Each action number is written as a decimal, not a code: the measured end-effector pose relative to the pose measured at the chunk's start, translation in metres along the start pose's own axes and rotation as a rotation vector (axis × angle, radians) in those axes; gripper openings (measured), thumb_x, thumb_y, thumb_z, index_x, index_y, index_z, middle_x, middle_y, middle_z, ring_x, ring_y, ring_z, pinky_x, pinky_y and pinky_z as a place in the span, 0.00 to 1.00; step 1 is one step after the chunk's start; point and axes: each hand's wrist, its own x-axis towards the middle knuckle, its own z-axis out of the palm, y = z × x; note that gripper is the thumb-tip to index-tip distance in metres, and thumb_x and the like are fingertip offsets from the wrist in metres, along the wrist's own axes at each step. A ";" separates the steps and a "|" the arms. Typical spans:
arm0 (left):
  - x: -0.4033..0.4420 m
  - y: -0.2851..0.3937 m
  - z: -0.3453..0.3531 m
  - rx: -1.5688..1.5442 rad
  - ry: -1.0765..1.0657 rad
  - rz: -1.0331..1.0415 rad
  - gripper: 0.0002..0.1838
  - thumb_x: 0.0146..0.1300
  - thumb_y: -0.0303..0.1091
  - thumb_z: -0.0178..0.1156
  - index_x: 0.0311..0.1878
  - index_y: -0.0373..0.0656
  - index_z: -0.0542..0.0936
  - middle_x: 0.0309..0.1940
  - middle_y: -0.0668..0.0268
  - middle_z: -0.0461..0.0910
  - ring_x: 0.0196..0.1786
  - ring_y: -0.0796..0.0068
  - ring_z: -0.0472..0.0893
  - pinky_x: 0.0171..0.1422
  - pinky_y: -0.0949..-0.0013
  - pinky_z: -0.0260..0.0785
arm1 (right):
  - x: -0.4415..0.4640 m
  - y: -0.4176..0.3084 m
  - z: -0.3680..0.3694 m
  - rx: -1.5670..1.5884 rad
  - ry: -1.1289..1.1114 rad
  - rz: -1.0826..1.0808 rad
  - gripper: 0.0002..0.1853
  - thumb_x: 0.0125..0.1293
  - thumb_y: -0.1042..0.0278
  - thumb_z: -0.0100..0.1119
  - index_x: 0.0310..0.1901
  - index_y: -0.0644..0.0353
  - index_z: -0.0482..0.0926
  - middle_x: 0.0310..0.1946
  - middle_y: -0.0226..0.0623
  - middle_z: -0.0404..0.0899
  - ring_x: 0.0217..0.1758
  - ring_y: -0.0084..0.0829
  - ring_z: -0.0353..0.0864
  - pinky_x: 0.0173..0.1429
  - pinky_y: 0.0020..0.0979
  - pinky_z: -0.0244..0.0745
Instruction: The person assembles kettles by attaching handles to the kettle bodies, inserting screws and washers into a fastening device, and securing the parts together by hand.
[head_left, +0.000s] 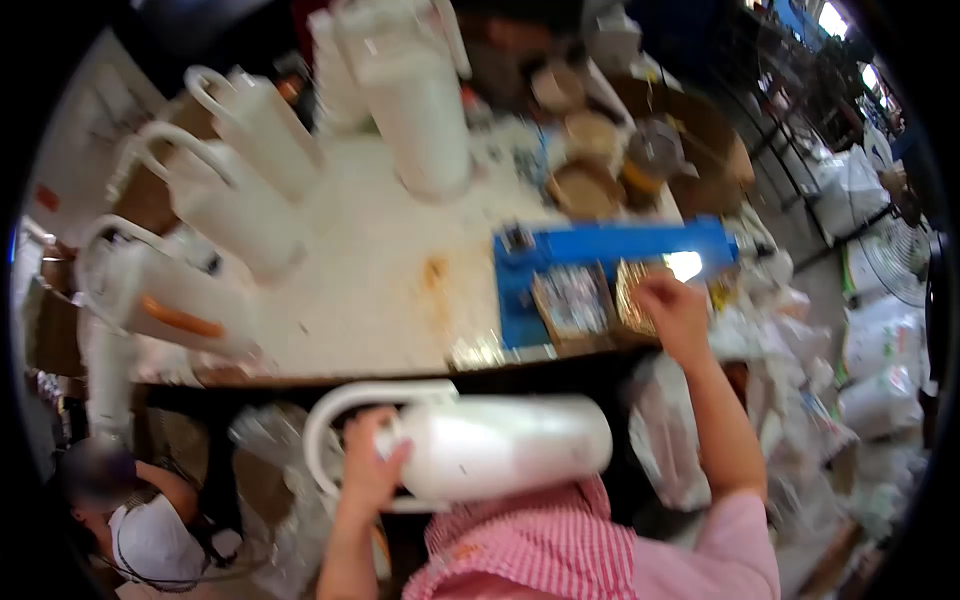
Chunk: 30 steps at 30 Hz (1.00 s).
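Note:
A white thermos jug point(510, 445) with a large loop handle lies on its side across my lap, below the table's front edge. My left hand point(372, 458) grips it at the top end, inside the handle, with the thumb over the rim. Over a small open box of gold-coloured small parts point(630, 290), my right hand point(672, 308) has its fingers pinched together. Whatever lies between those fingertips is too small and blurred to make out. Beside that box sits another box with silvery small parts point(574, 300).
Both boxes stand by a blue metal fixture point(610, 243) on the white table point(370, 270). Several more white jugs point(225, 200) stand along the left and back. Round brown containers point(585, 188) are behind the fixture. Another person point(155, 530) sits at lower left; plastic bags point(790, 400) lie at right.

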 end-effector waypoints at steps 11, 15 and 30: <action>0.001 0.015 -0.004 -0.148 -0.006 -0.066 0.25 0.60 0.33 0.67 0.60 0.40 0.76 0.50 0.53 0.76 0.53 0.52 0.73 0.61 0.56 0.66 | 0.070 -0.100 0.087 0.560 -0.101 -0.162 0.08 0.68 0.75 0.66 0.46 0.68 0.84 0.38 0.36 0.89 0.42 0.20 0.86 0.46 0.21 0.78; 0.002 0.016 -0.006 -0.149 -0.003 -0.062 0.25 0.59 0.32 0.67 0.60 0.39 0.75 0.51 0.54 0.76 0.53 0.52 0.72 0.61 0.57 0.67 | 0.076 -0.098 0.099 0.578 -0.201 -0.098 0.08 0.68 0.76 0.66 0.47 0.68 0.85 0.40 0.37 0.89 0.43 0.21 0.86 0.52 0.23 0.79; 0.009 0.013 -0.003 -0.178 -0.004 -0.059 0.26 0.59 0.32 0.68 0.61 0.41 0.75 0.50 0.54 0.76 0.54 0.52 0.73 0.60 0.57 0.67 | 0.080 -0.107 0.095 0.302 -0.148 -0.228 0.08 0.62 0.71 0.71 0.38 0.65 0.86 0.30 0.33 0.87 0.33 0.19 0.84 0.40 0.24 0.78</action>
